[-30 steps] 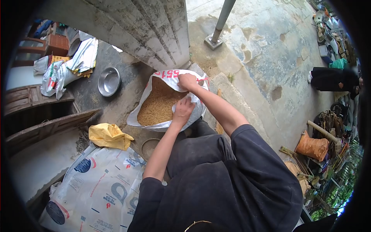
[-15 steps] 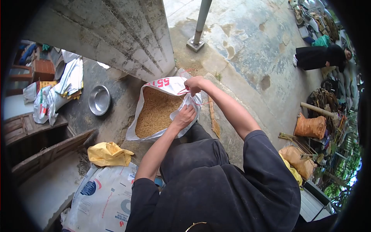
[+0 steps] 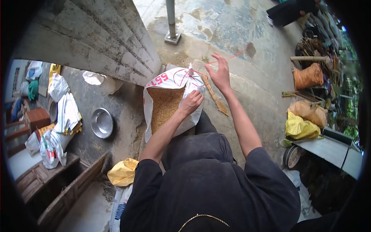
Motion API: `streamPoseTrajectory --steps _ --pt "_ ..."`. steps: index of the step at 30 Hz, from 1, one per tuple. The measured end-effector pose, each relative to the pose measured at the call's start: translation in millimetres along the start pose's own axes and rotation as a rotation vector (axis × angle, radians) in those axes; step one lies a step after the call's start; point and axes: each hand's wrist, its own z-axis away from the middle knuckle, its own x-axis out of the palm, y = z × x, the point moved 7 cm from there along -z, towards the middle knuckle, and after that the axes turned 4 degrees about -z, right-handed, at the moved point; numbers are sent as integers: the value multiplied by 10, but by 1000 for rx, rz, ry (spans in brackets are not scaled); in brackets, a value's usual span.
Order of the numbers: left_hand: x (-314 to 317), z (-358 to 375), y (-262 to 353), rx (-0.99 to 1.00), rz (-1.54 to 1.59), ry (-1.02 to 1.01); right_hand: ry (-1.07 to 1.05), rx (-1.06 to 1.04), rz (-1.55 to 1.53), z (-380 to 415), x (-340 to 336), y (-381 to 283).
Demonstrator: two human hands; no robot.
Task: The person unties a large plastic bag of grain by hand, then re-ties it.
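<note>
A white woven sack [image 3: 148, 101] with red print stands upright, its mouth partly spread over golden-brown grain [image 3: 166, 106]. My left hand [image 3: 192, 101] is closed on the sack's near right rim, fingers bunching the fabric. The sack's far right corner is gathered into a tuft, with red string [image 3: 236, 55] looped about it. My right hand [image 3: 219, 75] is raised just right of that tuft, thumb and fingers apart. One length of the string passes by these fingers and trails off to the right through the air.
A short straw brush [image 3: 215, 94] lies on the concrete right of the sack. To the left sits a metal basin [image 3: 102, 123], with a yellow bag [image 3: 123, 172] nearer me. A concrete pillar [image 3: 108, 38] rises behind. Orange sacks [image 3: 308, 76] and a dark-clothed person [image 3: 290, 12] are at right.
My right hand has left the gathered corner, moving right with its fingers spreading, and the string has swung out. My left hand stays on the sack. The view has shifted.
</note>
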Motion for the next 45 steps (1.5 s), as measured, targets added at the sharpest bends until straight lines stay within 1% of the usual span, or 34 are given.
streamPoseTrajectory --steps 2,4,5,6,7,8,9,11,12,13,14,15,16,17,18,20,21,22,23,24,25,26,27,28,30,31,32,33,34,36,37,40,43,45 --pt "-9 16 21 22 24 17 172 319 -34 531 -200 368" --pt "31 8 44 55 -3 -8 206 783 -153 1275 -200 920" --pt "65 3 42 62 -2 -1 133 926 -281 1741 6 1310" --pt "147 8 67 110 -39 -46 55 1069 -411 2125 170 1546" --pt "195 16 97 156 -79 -91 -26 1164 -586 2293 226 1371" --pt "212 4 91 155 -83 -86 -114 1249 -764 2398 337 1192" --pt "216 -10 101 190 -99 -100 -113 1244 -770 2361 387 1079" --pt "213 32 195 239 -101 -132 -264 1387 -921 2497 580 769" --pt "158 31 217 248 -25 -98 -262 1390 -926 2521 682 755" --pt "116 47 235 254 51 -65 -227 1360 -1091 2557 867 773" --pt "125 39 280 254 48 -73 -194 1321 -1257 2585 1048 779" --pt "130 5 352 229 84 -40 -111 1280 -1448 2645 1216 802" --pt "95 -23 447 205 125 -12 -107 1288 -1457 2643 1266 722" --pt "135 -60 496 137 84 -82 -111 1255 -1390 2602 1286 682" --pt "-37 -140 501 134 80 -89 -119 1218 -1325 2498 1298 622" --pt "-587 -283 372 30 53 155 -128 1141 -1198 2238 1307 481" --pt "-538 -216 153 -125 80 123 -130 1102 -1135 2119 1300 427" --pt "-653 -205 -96 -281 166 180 -130 1062 -1070 2019 1296 410" --pt "-757 -149 -323 -430 38 148 -181 1205 -1117 2028 1353 399" --pt "-661 6 -620 -596 -65 145 -177 1207 -1121 2001 1354 395" --pt "-639 128 -892 -787 -137 52 -179 1209 -1126 1980 1362 395" --pt "-647 218 -1055 -793 -260 22 -185 1208 -1130 1948 1372 401" --pt "-567 339 -1220 -827 -316 -88 -183 1215 -1150 1932 1387 401" --pt "-548 408 -1334 -828 -318 -92 -185 1218 -1153 1918 1395 409" --pt "-254 537 -1450 -717 -265 -483 -351 1249 -1061 1943 1432 371" --pt "-243 522 -1438 -637 -270 -435 -351 1254 -1062 1917 1413 369" --pt "-212 546 -1476 -637 -269 -438 -457 1152 -800 1852 1365 400" --pt "-238 495 -1456 -569 -265 -377 -550 1039 -539 1784 1308 414" --pt "-258 449 -1423 -502 -260 -316 -552 1042 -538 1761 1266 412" --pt "-285 425 -1482 -543 -264 -304 -582 767 -316 1596 1150 363" --pt "-323 415 -1520 -584 -272 -290 -589 765 -317 1575 1124 376" --pt "-333 371 -1576 -616 -259 -299 -611 775 -407 1546 1126 442" --pt "-348 379 -1661 -691 -213 -342 -595 824 -627 1582 1193 526" --pt "-363 376 -1755 -729 -231 -328 -600 833 -639 1609 1198 624"
